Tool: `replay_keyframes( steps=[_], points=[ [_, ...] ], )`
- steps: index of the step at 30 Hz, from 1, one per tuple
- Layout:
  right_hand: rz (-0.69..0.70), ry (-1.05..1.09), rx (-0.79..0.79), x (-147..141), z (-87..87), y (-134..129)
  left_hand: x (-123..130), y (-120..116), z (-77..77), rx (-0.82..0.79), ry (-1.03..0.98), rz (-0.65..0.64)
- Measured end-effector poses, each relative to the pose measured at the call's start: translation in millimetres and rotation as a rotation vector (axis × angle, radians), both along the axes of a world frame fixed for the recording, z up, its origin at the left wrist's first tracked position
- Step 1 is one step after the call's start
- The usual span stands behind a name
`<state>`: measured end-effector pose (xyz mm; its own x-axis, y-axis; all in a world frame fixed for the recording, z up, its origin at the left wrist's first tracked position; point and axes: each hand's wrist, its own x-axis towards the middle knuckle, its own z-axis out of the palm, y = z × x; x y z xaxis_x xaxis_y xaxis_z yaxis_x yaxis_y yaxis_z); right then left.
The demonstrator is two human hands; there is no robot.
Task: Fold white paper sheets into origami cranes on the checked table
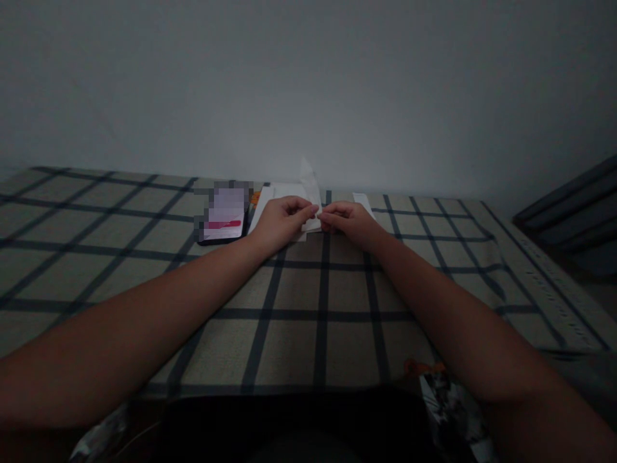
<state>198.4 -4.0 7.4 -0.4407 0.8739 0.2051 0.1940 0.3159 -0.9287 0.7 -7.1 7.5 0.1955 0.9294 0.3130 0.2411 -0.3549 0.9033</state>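
My left hand (pixel 284 222) is closed in a pinch on a thin white sheet (pixel 310 180), which looks like tissue or thin paper and rises to a point above the fingers. Facing it, my right hand (pixel 351 222) pinches at the sheet's right edge, fingertips almost touching those of the left. Under and behind the left hand lie flat white papers or a white packet (pixel 261 204), partly covered by the hand. A narrow white piece (pixel 362 199) shows just behind my right hand. The lower part of the sheet is hidden by the fingers.
A phone (pixel 224 215) with a lit, partly blurred screen lies left of the papers, near an orange item (pixel 255 197). A checked cloth (pixel 299 296) covers the table, which meets a plain wall (pixel 308 83). Dark slats (pixel 573 206) stand at the right.
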Motion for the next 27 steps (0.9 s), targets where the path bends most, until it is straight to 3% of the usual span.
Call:
replay_keyframes(
  steps=[15,27],
  points=[
    [-0.052,0.024,-0.032,-5.1,3.5,-4.3,2.4,-4.0,3.1,0.011,0.029,0.048],
    [-0.097,-0.018,0.015,-5.5,1.0,-2.8,3.2,0.1,-1.0,-0.111,-0.003,0.023]
  ],
)
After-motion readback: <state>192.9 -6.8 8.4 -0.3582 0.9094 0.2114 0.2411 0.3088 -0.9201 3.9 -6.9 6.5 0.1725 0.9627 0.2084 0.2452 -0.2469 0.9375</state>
